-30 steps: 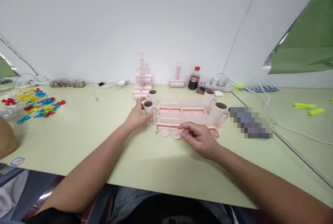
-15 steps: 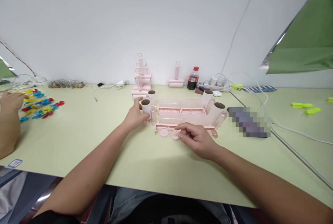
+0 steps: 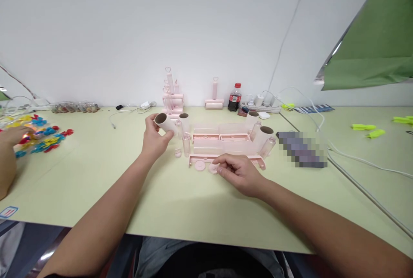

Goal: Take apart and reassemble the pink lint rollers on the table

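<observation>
My left hand (image 3: 154, 138) is closed around a white lint roller refill (image 3: 166, 124), tilted with its hollow brown core facing up and left. Beside it stand another upright refill (image 3: 183, 122) and clear pink handle tubes (image 3: 186, 145). A small pink piece (image 3: 177, 152) lies below. My right hand (image 3: 240, 172) has curled fingers, with thumb and forefinger at the edge of a flat pink disc (image 3: 213, 168). A second pink disc (image 3: 200, 165) lies to its left. Behind them are pink roller frames (image 3: 206, 157) and clear covers (image 3: 209, 146).
More refills (image 3: 265, 135) stand at the right, near a pixelated dark object (image 3: 301, 149). Assembled pink lint rollers (image 3: 214, 103), a cola bottle (image 3: 234, 97) and a power strip (image 3: 267, 108) line the wall. Another person's hand (image 3: 13, 135) touches colourful pieces (image 3: 48, 138) at left.
My left hand has lifted the refill and moved it left, tilting it away from the upright group. My right hand stays by the same disc. The view has shifted slightly right.
</observation>
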Demonstrator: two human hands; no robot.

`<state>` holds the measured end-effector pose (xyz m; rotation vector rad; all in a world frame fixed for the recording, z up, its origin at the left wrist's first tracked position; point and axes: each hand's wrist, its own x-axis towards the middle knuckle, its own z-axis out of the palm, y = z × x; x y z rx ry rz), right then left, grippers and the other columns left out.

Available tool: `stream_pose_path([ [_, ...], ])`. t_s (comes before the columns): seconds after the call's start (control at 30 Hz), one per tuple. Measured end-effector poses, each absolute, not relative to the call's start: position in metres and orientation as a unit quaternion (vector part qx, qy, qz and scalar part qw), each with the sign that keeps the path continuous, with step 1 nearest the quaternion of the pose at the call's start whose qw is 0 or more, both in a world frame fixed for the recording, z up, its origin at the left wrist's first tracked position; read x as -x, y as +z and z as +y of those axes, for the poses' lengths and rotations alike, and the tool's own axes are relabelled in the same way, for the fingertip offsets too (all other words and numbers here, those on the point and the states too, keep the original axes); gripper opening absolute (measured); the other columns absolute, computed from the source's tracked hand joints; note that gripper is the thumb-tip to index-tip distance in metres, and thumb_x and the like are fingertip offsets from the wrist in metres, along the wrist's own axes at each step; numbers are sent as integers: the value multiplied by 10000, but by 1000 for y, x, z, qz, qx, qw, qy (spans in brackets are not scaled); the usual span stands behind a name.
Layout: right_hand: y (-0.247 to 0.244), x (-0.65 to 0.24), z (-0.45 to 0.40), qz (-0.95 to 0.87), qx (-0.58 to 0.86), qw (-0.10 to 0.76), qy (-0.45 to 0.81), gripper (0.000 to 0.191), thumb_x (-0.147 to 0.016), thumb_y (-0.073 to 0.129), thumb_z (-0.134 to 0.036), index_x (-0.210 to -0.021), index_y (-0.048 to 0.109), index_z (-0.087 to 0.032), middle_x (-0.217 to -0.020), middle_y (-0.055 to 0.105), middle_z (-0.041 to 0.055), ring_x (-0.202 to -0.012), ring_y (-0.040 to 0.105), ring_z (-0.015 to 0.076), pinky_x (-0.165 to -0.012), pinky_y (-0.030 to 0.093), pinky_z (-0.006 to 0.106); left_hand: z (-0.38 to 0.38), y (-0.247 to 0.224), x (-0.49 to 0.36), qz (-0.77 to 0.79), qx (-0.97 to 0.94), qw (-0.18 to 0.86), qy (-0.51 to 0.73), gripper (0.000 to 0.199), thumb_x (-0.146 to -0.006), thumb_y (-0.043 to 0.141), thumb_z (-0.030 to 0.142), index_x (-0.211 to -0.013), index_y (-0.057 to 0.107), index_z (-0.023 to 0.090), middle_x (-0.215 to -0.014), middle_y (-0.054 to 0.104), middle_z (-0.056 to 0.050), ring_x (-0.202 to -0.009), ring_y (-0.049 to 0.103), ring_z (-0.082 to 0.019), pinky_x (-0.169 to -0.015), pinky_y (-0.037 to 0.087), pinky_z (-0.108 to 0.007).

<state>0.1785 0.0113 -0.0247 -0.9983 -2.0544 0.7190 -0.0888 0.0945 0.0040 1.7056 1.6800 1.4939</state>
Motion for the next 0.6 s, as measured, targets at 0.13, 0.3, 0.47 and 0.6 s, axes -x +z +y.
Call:
stream_pose_path([
  [0.13,-6,-196,16,-793,390,453,118,175,-870,543,-266,-943,686,-198,-696,663,20,-546,543,128,-544,428,255,96,5,93,567,-568,144,579,616,-659,710,269,-1187,391,277,-1253,532,-45,-1081,586,-218,-942,478,-389],
  [0.3,34,-285,48,-548,608,571,-55,301,-900,462,-270,-1125,635,-169,-878,718,96,-652,570,159,-646,438,296,99,2,94,538,-555,137,619,592,-676,709,272,-1177,392,271,-1213,545,-51,-1086,593,-219,-906,502,-368],
  [0.47,27,-361,75,-461,810,361,41,365,-800,488,-131,-1134,635,-128,-997,728,186,-596,494,155,-601,364,330,101,-2,93,515,-555,138,639,554,-692,708,299,-1153,404,263,-1160,559,-51,-1050,611,-210,-872,516,-349],
  [0.6,6,-371,85,-486,816,308,47,384,-762,506,-115,-1122,640,-127,-860,743,147,-614,532,179,-596,369,321,103,-5,94,514,-557,140,637,547,-688,721,306,-1139,415,257,-1134,570,-48,-1027,612,-205,-869,514,-351],
])
